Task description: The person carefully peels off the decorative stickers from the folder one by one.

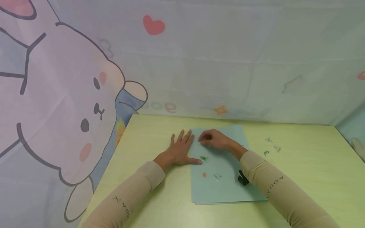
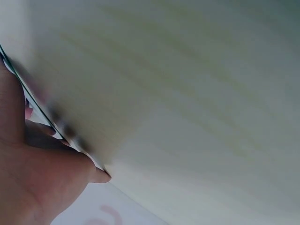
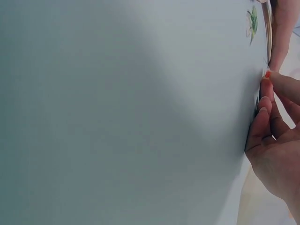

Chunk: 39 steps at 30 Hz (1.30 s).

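A light blue, thin-edged sheet or folder (image 1: 222, 193) lies on the table. My left hand (image 1: 181, 151) rests with spread, straight fingers along its left edge, thumb reaching onto the blue surface. Over the upper part of the sheet, my right hand (image 1: 218, 140) has its fingers bent. In the right wrist view, thumb and forefinger pinch a tiny orange-red sticker-like piece (image 3: 267, 74) close above the surface. Below the hands, the sheet carries a green plant sticker (image 1: 204, 158), a small orange one (image 1: 204, 174) and a pale leafy one (image 1: 217, 177).
A black clip-like object (image 1: 243, 179) sits on the sheet, partly covered by the right sleeve (image 1: 256, 167). Several small plant-like pieces (image 1: 277, 148) lie on the pale yellow table (image 1: 308, 158) to the right. A printed cloth (image 1: 228, 63) hangs behind the table.
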Each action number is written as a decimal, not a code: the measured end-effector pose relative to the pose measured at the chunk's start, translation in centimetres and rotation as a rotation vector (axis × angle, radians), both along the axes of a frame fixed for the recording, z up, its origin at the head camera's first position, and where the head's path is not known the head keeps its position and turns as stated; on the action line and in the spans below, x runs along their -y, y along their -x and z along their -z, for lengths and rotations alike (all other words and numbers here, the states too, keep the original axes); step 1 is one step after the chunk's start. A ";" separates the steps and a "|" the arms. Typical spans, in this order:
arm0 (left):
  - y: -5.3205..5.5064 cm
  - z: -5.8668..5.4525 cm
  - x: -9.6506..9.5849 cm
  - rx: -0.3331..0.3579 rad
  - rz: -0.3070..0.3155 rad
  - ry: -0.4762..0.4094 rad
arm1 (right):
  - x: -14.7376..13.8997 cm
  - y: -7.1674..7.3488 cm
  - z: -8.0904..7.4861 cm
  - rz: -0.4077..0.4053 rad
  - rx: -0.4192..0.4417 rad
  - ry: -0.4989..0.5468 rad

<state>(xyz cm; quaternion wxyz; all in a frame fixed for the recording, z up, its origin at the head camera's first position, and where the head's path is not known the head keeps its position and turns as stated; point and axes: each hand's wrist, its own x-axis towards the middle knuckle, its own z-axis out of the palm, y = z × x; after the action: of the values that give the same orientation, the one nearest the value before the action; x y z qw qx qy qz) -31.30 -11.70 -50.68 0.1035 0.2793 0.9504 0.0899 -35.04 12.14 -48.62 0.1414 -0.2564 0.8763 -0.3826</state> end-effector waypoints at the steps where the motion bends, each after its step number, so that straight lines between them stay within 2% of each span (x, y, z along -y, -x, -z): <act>1: 0.0 0.0 0.0 -0.001 -0.001 0.003 | 0.0 0.0 0.0 -0.003 0.001 -0.003; 13: -0.1 -0.2 -0.1 -0.005 -0.009 -0.001 | -0.2 0.5 0.3 0.000 0.010 -0.003; 21: 0.1 -0.1 -0.2 -0.001 -0.010 0.012 | -0.4 0.5 0.4 0.015 0.026 0.035; 32: 0.2 0.4 -0.2 -0.005 -0.017 0.008 | -0.3 0.0 0.6 0.027 -0.014 0.033; 39: 0.3 0.5 -0.3 -0.015 -0.019 0.017 | -0.8 0.3 0.8 0.023 -0.022 0.045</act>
<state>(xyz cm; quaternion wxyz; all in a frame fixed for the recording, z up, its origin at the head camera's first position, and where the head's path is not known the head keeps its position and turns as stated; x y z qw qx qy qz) -31.60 -11.43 -51.14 0.0978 0.2700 0.9545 0.0806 -35.31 12.92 -49.41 0.1214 -0.2537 0.8718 -0.4010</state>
